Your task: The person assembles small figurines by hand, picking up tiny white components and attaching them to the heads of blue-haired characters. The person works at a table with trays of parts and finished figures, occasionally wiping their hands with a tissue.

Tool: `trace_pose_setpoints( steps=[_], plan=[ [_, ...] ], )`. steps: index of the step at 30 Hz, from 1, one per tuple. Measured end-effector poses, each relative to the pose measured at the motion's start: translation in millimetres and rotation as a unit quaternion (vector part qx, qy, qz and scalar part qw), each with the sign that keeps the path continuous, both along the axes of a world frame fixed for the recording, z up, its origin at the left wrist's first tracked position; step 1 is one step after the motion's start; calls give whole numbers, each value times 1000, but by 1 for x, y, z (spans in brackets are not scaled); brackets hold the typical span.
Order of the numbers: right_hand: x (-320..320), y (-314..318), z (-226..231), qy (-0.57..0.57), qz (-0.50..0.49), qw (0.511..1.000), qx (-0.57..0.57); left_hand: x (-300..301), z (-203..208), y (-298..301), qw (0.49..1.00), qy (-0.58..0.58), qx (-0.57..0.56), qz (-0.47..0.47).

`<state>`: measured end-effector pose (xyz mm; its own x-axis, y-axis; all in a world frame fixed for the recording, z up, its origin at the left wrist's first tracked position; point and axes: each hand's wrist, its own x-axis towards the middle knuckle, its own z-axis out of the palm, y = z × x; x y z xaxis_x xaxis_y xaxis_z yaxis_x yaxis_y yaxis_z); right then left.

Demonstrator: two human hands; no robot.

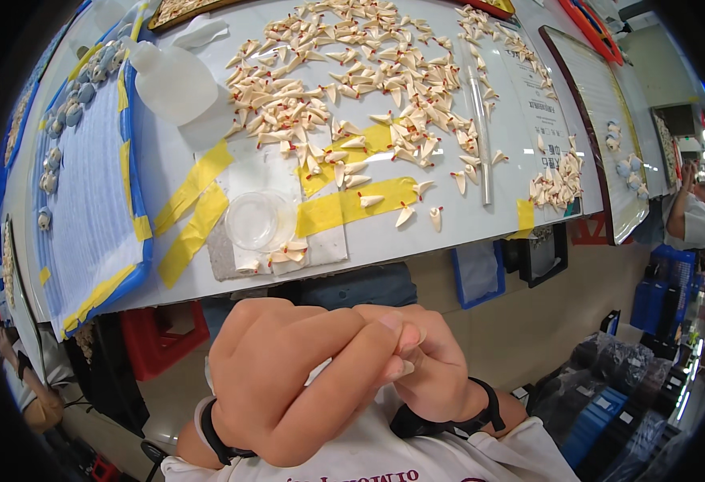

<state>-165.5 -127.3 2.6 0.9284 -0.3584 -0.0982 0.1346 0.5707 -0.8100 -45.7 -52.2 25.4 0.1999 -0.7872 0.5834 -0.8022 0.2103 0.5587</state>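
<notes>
My left hand and my right hand meet in front of my chest, close to the table's near edge. Both have their fingers curled and pinched together at the tips. Whatever lies between the fingertips is hidden or too small to name. Beyond them, many small cream cone-shaped pieces with red tips are scattered over the white table. A clear round container rests on a pale pad, with a few pieces beside it.
At left, a blue tray holds small blue-grey round figures along its side. A white bottle stands beside it. Yellow tape crosses the table near a clear rod. Another tray lies right; a blue bin sits below.
</notes>
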Motion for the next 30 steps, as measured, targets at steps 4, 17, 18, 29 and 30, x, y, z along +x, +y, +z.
trace_pose_setpoints(
  steps=[4,17,18,29,30],
  plan=[
    [0,-1,2,6,22,1000,-1,-3,2,3,999,-36,8,23],
    [-3,-6,2,34,55,997,-30,-2,-2,-2,999,38,1,4],
    [-4,-7,2,32,55,998,-25,-2,-3,-2,998,66,6,-13],
    [-5,-6,-5,11,5,1000,-23,-5,-2,-1,998,54,7,-6],
    [-5,-6,-6,14,5,1000,-28,-5,-2,-1,999,49,9,0]
  ],
)
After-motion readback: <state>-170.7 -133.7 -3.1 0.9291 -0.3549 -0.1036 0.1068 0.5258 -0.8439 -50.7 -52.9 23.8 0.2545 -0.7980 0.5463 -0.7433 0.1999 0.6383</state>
